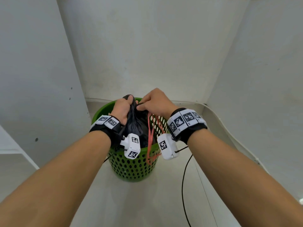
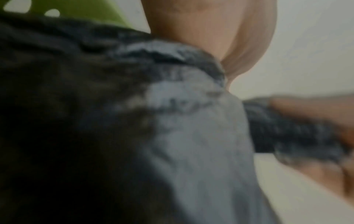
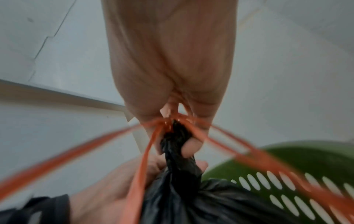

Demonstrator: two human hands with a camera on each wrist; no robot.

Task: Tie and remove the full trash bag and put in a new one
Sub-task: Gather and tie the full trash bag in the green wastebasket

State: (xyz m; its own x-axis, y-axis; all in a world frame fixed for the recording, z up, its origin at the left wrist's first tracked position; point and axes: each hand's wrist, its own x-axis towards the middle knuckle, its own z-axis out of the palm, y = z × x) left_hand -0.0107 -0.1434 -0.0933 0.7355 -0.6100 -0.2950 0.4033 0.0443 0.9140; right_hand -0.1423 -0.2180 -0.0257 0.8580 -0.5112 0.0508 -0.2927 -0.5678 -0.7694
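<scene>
head view: green bin (image 1: pixel 131 167) w/ holes stands on the pale floor (image 1: pixel 147 202) in a corner of white walls (image 1: pixel 147 46). black bag (image 1: pixel 136 126) sits inside it, top gathered into a neck that rises above the rim. left hand (image 1: pixel 122 110) is wrapped round the neck, fingers curled tight on it. right hand (image 1: pixel 155 102) is just beside, touching the bag top, fingertips pinching the twisted end. red strings (image 1: pixel 151 136) hang from under the right hand, down over the bin's near rim and outside wall. black cable (image 1: pixel 183 185) runs on the floor right of the bin.

left wrist view: v blurry. bag (image 2: pixel 182 136) fills most of the frame, grey-black, crinkled. left hand (image 2: pixel 210 37) shows above it, pressed into the plastic. right hand's fingers (image 2: pixel 316 109) at the right edge hold a bunched bit of bag. bit of bin (image 2: pixel 86 12) top left.

right wrist view: right hand (image 3: pixel 172 68) from below, fingertips closed on the twisted bag (image 3: pixel 178 151) end, strings (image 3: pixel 145 159) fanning out from the same pinch. left hand (image 3: pixel 114 189) grips the neck just below. bin (image 3: pixel 296 174) lower right.
</scene>
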